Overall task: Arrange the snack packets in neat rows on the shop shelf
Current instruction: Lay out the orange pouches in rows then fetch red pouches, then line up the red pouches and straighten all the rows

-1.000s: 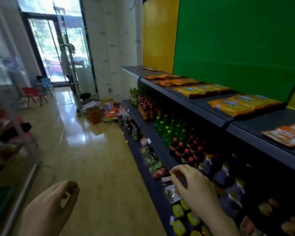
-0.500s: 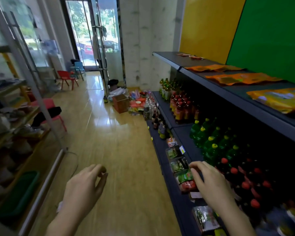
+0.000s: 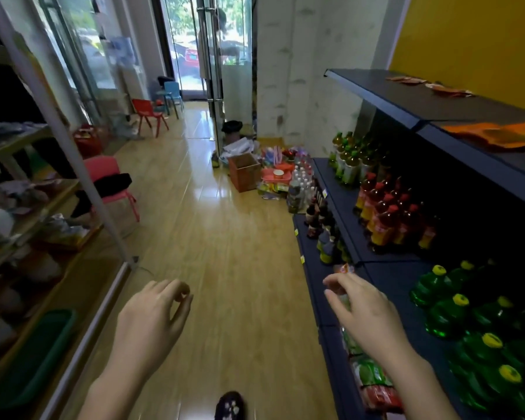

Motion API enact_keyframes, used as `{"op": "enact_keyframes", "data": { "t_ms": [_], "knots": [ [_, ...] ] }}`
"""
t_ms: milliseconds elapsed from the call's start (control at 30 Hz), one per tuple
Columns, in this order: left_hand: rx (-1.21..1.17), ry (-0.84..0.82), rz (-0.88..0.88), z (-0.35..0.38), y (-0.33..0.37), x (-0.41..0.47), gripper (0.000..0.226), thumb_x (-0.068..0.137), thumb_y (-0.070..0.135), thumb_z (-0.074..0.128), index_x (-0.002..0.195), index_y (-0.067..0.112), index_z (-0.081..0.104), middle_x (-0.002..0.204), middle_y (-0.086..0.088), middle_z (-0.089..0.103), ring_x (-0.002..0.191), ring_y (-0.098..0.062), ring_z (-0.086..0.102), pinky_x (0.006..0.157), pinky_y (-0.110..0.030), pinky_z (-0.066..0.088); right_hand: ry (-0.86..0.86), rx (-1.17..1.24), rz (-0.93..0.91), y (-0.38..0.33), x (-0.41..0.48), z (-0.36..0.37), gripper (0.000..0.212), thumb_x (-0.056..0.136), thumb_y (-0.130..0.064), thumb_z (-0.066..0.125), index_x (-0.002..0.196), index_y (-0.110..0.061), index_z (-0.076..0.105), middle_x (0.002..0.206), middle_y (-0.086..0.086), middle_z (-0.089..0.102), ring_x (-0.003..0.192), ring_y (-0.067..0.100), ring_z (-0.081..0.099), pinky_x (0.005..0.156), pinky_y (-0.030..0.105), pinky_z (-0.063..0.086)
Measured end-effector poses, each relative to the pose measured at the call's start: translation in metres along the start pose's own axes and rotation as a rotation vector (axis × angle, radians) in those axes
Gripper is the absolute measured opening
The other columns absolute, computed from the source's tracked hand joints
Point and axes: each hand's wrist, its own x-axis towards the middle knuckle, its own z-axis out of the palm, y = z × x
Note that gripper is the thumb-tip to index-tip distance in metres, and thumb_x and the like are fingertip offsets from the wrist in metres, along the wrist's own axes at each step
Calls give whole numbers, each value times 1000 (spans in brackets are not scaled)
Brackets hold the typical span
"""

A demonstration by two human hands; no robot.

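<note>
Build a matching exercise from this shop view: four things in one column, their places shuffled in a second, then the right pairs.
Things: 1 orange snack packets; 2 red-capped bottles; 3 cardboard box; 4 blue chair.
Places: A floor before the white pillar; B top shelf; C behind the red chair; D middle shelf.
Pairs: 1-B; 2-D; 3-A; 4-C.
</note>
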Motion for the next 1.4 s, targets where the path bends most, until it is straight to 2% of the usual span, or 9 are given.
{"op": "enact_keyframes", "data": {
  "t_ms": [200,300,433,600,733,900,1000,1167,1400],
  "knots": [
    [-54,-30,-12,31,-46,144,7,77,21,72,78,20,66,71,7,62,65,-13,59,52,-26,48,16,4,111,-8,134,29,21,93,-39,44,112,-34,53,108,-20,55,98,4,54,68,22,39],
    [-44,-27,80,38,-61,231,5,79,22,69,80,19,66,73,6,63,65,-13,59,51,-22,42,71,15,184,-10,196,32,21,92,-38,47,111,-34,55,103,-22,54,93,1,52,72,22,39],
    [-57,-38,197,59,-67,328,5,80,22,69,80,17,67,72,5,64,65,-16,61,52,-27,45,95,-12,266,-8,264,32,21,93,-38,46,111,-34,54,100,-22,53,89,0,51,71,24,45],
    [-123,-108,228,110,-71,416,6,81,26,67,80,21,64,70,12,59,62,-9,51,51,-19,38,81,-11,359,2,335,40,20,93,-35,48,111,-31,55,100,-19,54,90,3,55,73,25,49],
    [-170,-145,257,159,-70,487,5,81,28,67,80,23,64,72,14,60,62,-8,53,51,-21,42,77,-24,386,21,401,48,23,94,-34,46,114,-28,54,103,-16,55,96,4,55,76,25,50],
    [-215,-150,310,195,-45,605,3,83,31,65,83,28,64,74,16,57,62,-5,52,53,-18,41,144,-74,398,48,502,38,22,94,-38,44,113,-33,52,103,-19,52,96,0,53,74,16,43],
    [-243,-117,374,202,-20,675,5,83,32,64,85,28,63,75,16,57,61,-5,53,51,-15,38,232,-78,384,61,556,20,21,93,-40,44,111,-35,53,103,-22,53,98,-1,52,79,20,45],
    [-305,-61,544,216,27,772,11,83,30,63,87,19,64,79,6,62,70,-13,59,56,-28,48,353,-125,387,81,628,-18,20,92,-40,44,109,-36,54,104,-21,56,98,1,54,80,27,49],
    [-455,-60,832,261,118,882,11,84,27,62,86,17,64,79,3,63,72,-16,60,58,-32,49,458,-264,509,125,689,-68,24,93,-41,44,114,-36,53,111,-22,55,105,1,52,83,27,48]
  ]
}}
